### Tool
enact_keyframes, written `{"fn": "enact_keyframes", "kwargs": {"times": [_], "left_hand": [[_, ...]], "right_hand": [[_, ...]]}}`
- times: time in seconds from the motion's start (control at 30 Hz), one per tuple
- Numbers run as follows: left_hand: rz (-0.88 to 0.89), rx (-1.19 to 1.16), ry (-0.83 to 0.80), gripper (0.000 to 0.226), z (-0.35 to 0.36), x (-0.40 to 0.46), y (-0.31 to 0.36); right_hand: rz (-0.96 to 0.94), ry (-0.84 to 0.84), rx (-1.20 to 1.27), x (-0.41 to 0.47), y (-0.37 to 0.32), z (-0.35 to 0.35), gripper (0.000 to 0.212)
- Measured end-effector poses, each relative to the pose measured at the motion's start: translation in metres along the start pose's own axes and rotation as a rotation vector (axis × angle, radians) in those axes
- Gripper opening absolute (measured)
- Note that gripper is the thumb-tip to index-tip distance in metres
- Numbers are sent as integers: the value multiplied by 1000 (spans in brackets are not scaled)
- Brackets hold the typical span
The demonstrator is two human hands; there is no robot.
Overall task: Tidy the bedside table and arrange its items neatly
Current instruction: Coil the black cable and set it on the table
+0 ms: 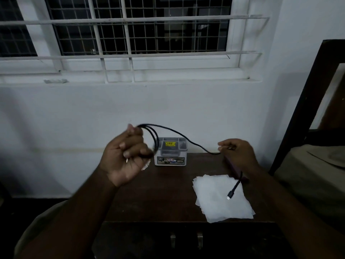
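1. While the left hand [127, 156] is closing into a fist above the left part of the bedside table [168, 193], it is gripping several loops of a black cable [179, 133], and the loops are hanging down beside its fingers.
2. From these loops the cable is running to the right in a shallow curve, passing in front of the white wall [74, 118], and it is reaching the right hand [236, 152].
3. The right hand is pinching the cable between the thumb and the fingertips, with the other fingers curled, and it is hovering over the back right part of the table.
4. Below the right wrist, the free end of the cable is hanging down, and its small connector [230, 195] is showing in front of the white paper sheets [220, 202]; I cannot tell if it is touching them.
5. The paper sheets are lying in a loose stack on the right front part of the dark wooden table top.
6. A small grey plastic box [170, 156] with a yellow label on top and the word OPEL on its front is standing at the back of the table, near the wall, between the two hands.
7. A dark flat thing [235, 169] is lying on the table under the right hand, but it is too dark to say what it is.
8. Above the wall, a window with white bars [127, 34] is showing darkness outside.
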State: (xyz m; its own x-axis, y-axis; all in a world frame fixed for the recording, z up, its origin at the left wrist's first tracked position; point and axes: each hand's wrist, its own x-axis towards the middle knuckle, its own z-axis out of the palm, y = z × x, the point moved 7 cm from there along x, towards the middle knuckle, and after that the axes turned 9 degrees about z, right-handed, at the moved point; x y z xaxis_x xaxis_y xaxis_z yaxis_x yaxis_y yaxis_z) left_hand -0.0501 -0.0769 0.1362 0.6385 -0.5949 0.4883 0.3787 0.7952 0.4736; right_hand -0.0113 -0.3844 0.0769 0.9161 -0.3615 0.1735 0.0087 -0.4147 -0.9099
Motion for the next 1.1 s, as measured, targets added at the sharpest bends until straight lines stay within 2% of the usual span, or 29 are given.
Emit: {"fn": "enact_keyframes", "kwargs": {"times": [0.1,0.17,0.3,0.37,0.43,0.47,0.53,0.57,0.6,0.63,0.67,0.7,0.73,0.8,0.83,0.9,0.93,1.0,1.1], "left_hand": [[466,102,294,46,-24,-1,40],[648,190,511,50,-46,-14,59],[779,154,708,36,-81,-33,81],[821,255,773,31,-94,-42,93],[837,466,813,27,-96,-47,97],[830,671,832,25,-90,-49,97],[749,1320,878,25,-77,-52,95],[650,1651,819,23,-73,-47,89],[487,1904,701,19,-73,-40,77],[259,2055,570,17,-78,-33,61],[82,2176,413,19,-81,-30,45],[-11,2247,257,22,-80,-28,30],[-62,2248,144,21,-68,-28,16],[-136,2105,71,24,-45,-26,-9],[-193,1939,93,28,-40,-24,-19],[-337,1422,79,36,-29,-26,-47],[-347,1161,53,36,-24,-26,-60],[-279,801,107,30,-15,-20,-67],[-31,465,257,28,-3,-5,-60]], "right_hand": [[-59,-295,-160,-24,-15,26,7],[-92,-495,-223,-43,-25,45,10],[-94,-783,-348,-69,-26,80,7],[-71,-897,-336,-82,-28,92,11],[-53,-990,-254,-93,-37,97,13],[-41,-1012,-191,-95,-42,97,12],[-35,-995,-36,-96,-53,95,10],[-35,-950,54,-93,-58,92,10],[-31,-881,144,-88,-64,86,11],[-30,-789,218,-79,-66,79,13],[-35,-676,268,-69,-66,71,16],[-48,-554,289,-59,-64,61,19],[-59,-433,288,-51,-62,53,20],[-66,-224,249,-40,-57,41,20],[-70,-138,228,-36,-54,37,19],[-89,-24,211,-34,-51,29,17],[-96,-6,209,-33,-49,27,16],[-67,-44,222,-31,-39,28,13],[-78,-208,127,-35,-29,47,9]]}}
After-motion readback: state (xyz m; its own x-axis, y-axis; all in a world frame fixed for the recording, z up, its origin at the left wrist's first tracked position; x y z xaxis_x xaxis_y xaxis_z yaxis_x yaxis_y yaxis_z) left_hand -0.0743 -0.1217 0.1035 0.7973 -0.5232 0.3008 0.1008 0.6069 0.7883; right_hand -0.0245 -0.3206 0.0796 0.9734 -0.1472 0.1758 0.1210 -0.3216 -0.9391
